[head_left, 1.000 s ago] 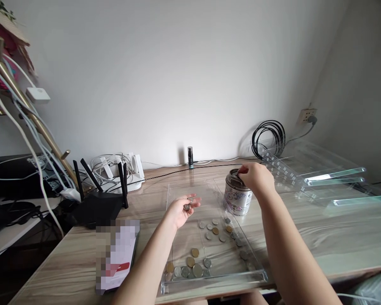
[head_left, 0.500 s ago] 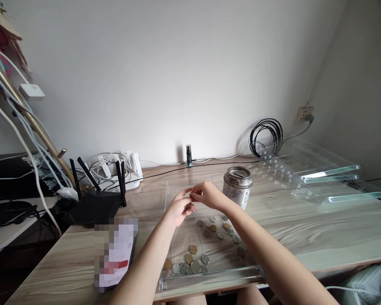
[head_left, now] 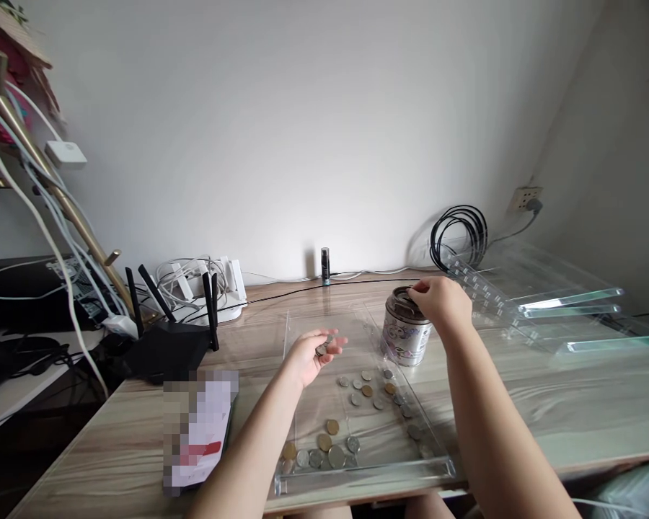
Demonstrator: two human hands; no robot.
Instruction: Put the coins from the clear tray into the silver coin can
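Observation:
My left hand [head_left: 314,356] is palm up over the clear acrylic tray [head_left: 365,472], fingers partly curled around several silver coins [head_left: 323,349]. Farther right, my right hand [head_left: 444,306] reaches over a round metal tin [head_left: 407,337] with a floral pattern. Its fingertips are pinched together at the slot in the tin's lid [head_left: 401,301]; whatever they hold is hidden. Loose silver and gold coins [head_left: 336,455] lie in the tray, in one group near its front edge and another toward the right side.
A phone [head_left: 202,440] with a blurred screen lies left of the tray. Behind it sit a black router [head_left: 167,353] and a white device with coiled cables [head_left: 205,285]. A small dark bottle [head_left: 325,265] stands by the wall. Clear acrylic panels [head_left: 567,306] and a black cable coil [head_left: 458,238] are at the right.
My right hand has left my left hand and moved right to the tin's lid. My left hand has stayed over the tray, and the coins in it now show.

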